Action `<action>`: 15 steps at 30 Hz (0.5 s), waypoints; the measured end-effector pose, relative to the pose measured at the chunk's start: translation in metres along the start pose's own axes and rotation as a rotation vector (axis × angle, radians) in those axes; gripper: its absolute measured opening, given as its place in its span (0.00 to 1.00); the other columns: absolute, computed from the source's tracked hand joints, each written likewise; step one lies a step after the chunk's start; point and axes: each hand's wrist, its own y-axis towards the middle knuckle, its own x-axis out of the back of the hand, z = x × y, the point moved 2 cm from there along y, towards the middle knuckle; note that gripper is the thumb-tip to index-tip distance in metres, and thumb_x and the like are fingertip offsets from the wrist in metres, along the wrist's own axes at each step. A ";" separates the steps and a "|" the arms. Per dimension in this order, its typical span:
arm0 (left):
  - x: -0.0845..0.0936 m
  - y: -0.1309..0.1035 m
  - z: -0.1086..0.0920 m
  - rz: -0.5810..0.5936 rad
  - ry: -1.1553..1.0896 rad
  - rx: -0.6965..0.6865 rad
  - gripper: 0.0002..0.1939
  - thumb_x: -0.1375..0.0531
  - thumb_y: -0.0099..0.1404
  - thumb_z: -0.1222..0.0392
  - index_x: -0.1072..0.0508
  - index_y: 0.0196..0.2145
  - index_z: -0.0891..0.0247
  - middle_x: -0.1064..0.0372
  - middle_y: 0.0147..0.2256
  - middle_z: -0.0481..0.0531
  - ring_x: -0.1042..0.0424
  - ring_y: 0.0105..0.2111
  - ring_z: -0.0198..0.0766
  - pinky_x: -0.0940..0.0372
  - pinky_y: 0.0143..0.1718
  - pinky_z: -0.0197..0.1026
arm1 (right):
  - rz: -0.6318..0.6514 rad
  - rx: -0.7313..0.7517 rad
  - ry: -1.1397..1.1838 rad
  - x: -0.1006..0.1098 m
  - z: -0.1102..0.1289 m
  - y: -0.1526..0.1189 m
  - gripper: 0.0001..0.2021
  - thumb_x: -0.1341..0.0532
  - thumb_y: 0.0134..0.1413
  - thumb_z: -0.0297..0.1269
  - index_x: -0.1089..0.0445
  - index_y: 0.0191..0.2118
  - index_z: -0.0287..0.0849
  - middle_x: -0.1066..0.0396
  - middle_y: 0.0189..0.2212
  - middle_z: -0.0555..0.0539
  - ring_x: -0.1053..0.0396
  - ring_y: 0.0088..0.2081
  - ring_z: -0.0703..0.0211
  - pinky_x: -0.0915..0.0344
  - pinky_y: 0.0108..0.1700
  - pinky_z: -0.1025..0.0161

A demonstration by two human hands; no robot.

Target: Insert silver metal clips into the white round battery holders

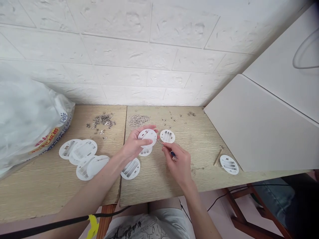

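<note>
My left hand (133,143) grips a round white plastic disc (147,135) with small slots, thumb across its face. In my right hand (178,163) is a slim screwdriver (172,154) with a blue handle; its thin metal shaft points at the disc's right edge. Whether the tip touches the disc I cannot tell. Partly beneath my left hand lies a slotted white disc (146,151). Another white disc (167,136) rests just beyond my right hand, and one more disc (131,168) sits beside my left forearm.
Several overlapping white discs (83,151) lie on the left. Two piles of small metal pieces (104,120) (139,120) are near the wall, with loose bits rightward. Far right are a wooden stick (218,157) and a disc (229,164). A plastic bag (32,122) bulges in at left; a white panel (259,126) stands right.
</note>
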 end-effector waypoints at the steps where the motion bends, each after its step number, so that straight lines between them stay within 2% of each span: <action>1: -0.001 0.000 0.000 0.014 -0.009 -0.006 0.24 0.33 0.45 0.71 0.27 0.42 0.61 0.27 0.43 0.55 0.27 0.44 0.46 0.35 0.46 0.45 | -0.005 0.012 0.008 0.000 0.001 0.000 0.08 0.45 0.58 0.32 0.29 0.39 0.42 0.28 0.29 0.48 0.34 0.27 0.64 0.39 0.28 0.67; 5: -0.004 -0.001 0.003 0.053 -0.020 -0.032 0.17 0.34 0.47 0.72 0.28 0.35 0.63 0.29 0.46 0.54 0.28 0.46 0.47 0.35 0.47 0.46 | 0.001 0.047 -0.006 -0.002 0.002 0.001 0.07 0.44 0.58 0.32 0.28 0.37 0.42 0.29 0.28 0.49 0.35 0.26 0.65 0.40 0.29 0.67; 15: -0.005 0.000 0.004 0.078 0.058 -0.111 0.13 0.34 0.48 0.71 0.31 0.32 0.64 0.26 0.38 0.54 0.27 0.42 0.44 0.34 0.44 0.46 | -0.022 0.022 -0.043 -0.003 0.004 0.002 0.07 0.44 0.58 0.32 0.29 0.35 0.41 0.30 0.26 0.50 0.37 0.25 0.65 0.43 0.27 0.67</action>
